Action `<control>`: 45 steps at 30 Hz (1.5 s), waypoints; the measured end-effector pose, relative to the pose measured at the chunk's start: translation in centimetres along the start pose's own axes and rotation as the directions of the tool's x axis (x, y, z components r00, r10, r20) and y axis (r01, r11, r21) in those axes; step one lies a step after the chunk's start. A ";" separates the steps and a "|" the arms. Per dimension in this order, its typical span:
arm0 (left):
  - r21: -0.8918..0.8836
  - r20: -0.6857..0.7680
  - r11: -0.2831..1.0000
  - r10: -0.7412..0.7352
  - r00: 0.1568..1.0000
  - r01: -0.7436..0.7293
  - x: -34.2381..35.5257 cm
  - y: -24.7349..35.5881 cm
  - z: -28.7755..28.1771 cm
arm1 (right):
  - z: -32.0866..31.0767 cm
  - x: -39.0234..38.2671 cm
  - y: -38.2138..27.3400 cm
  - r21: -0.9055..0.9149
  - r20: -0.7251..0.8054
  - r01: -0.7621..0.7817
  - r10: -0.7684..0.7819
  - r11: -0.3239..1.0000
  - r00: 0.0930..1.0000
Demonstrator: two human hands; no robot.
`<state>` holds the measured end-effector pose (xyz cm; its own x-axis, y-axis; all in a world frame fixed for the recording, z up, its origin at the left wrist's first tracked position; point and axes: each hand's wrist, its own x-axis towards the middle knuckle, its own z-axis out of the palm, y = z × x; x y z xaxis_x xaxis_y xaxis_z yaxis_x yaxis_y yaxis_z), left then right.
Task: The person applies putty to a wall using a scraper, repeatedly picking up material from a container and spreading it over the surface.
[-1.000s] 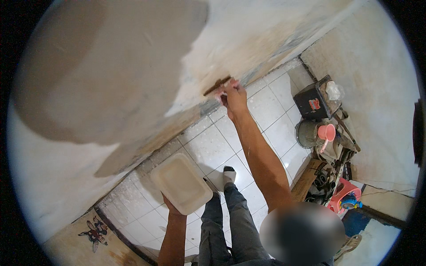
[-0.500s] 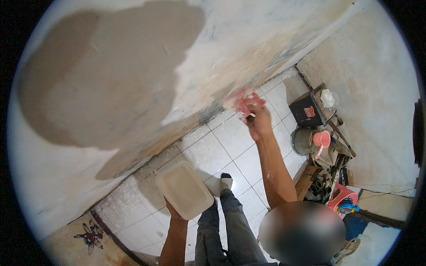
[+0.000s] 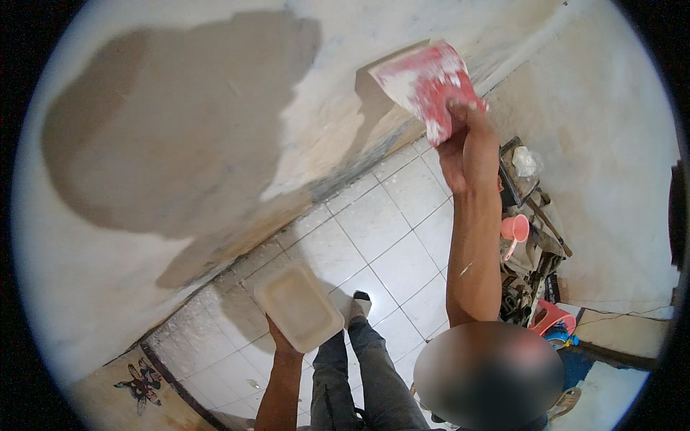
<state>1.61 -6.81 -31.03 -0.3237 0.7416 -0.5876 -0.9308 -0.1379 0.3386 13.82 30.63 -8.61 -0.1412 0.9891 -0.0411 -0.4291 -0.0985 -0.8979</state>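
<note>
My right hand (image 3: 464, 147) is raised to the wall (image 3: 316, 129), closed on a red putty spreader (image 3: 430, 80) smeared with white paste. The spreader's wide edge lies at or close to the wall, where it throws a shadow; whether it touches, I cannot tell. Low in front of me, my left hand (image 3: 283, 340) grips a pale beige rectangular plastic tub (image 3: 298, 304) by its near left side. The tub's inside faces up and has a whitish tint. Most of the left fingers are hidden beneath the tub.
White floor tiles (image 3: 370, 223) run along the wall's foot, spotted with white bits. At the right stand a black bin (image 3: 512, 179), a pink dipper (image 3: 514, 228) and a pink plastic item (image 3: 553, 316) among clutter. A blurred round patch (image 3: 489, 377) covers the lower right.
My right hand has carried the spreader up and to the right along the wall, from near the floor line. My left hand and the tub have barely moved.
</note>
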 end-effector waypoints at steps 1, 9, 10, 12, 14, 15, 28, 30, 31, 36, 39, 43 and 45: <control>-0.003 -0.003 1.000 0.000 1.000 0.000 0.5 -0.3 0.2 | -1.2 -0.4 0.9 -0.002 0.002 -0.003 0.003 1.000 1.000; -0.085 0.110 0.994 0.084 0.990 -0.075 5.1 -2.7 5.4 | -7.4 1.8 17.3 -0.050 -0.020 -0.357 0.356 0.933 0.934; -0.083 0.109 0.994 0.083 0.991 -0.074 5.3 -2.7 5.8 | -5.7 2.0 17.7 -0.039 -0.005 -0.410 0.410 0.911 0.912; -0.142 0.200 0.989 0.073 0.977 -0.045 5.5 -2.8 6.4 | -1.9 2.3 16.3 -0.014 0.055 -0.447 0.447 0.895 0.893; -0.137 0.163 0.989 0.078 0.984 -0.056 5.3 -3.0 6.3 | 1.6 1.6 12.0 0.051 0.115 -0.386 0.379 0.921 0.918; -0.134 0.138 0.990 0.068 0.988 -0.050 5.1 -3.2 6.3 | 3.1 0.9 9.1 0.099 0.123 -0.331 0.318 0.938 0.940; -0.085 -0.099 0.994 0.054 0.994 -0.063 1.0 -4.2 1.8 | -11.2 9.3 7.6 -0.840 0.052 0.293 -0.470 0.457 0.881; -0.081 -0.143 0.994 0.060 0.988 -0.072 0.5 -4.5 2.3 | -9.4 11.1 11.1 -0.966 0.154 0.242 -0.542 0.094 0.826; -0.082 -0.136 0.995 0.051 0.989 -0.062 0.5 -4.8 2.8 | -8.0 10.6 13.1 -0.905 0.319 0.423 -0.575 0.052 0.753; -0.130 -0.064 0.986 0.095 0.993 -0.103 1.2 -5.4 2.6 | 0.6 -3.0 16.5 -0.770 0.454 0.559 -0.352 0.307 0.818; -0.095 -0.003 0.984 0.150 0.989 -0.150 2.4 -5.5 4.0 | -3.4 -6.2 15.3 -0.691 0.390 0.502 -0.316 0.520 0.865; -0.153 0.108 0.978 0.159 0.981 -0.142 4.6 -5.4 4.9 | -8.0 -2.8 11.8 -0.674 0.175 0.365 -0.341 0.642 0.924; -0.221 0.165 0.972 0.114 0.980 -0.076 5.7 -5.7 5.0 | -9.6 2.2 10.0 -0.807 0.213 0.460 -0.545 0.370 0.811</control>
<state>5.95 1.50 -32.62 -0.3951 0.8189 -0.4163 -0.9180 -0.3353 0.2116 17.74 32.84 -21.88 -0.0707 0.8326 0.5493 0.4964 0.5070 -0.7047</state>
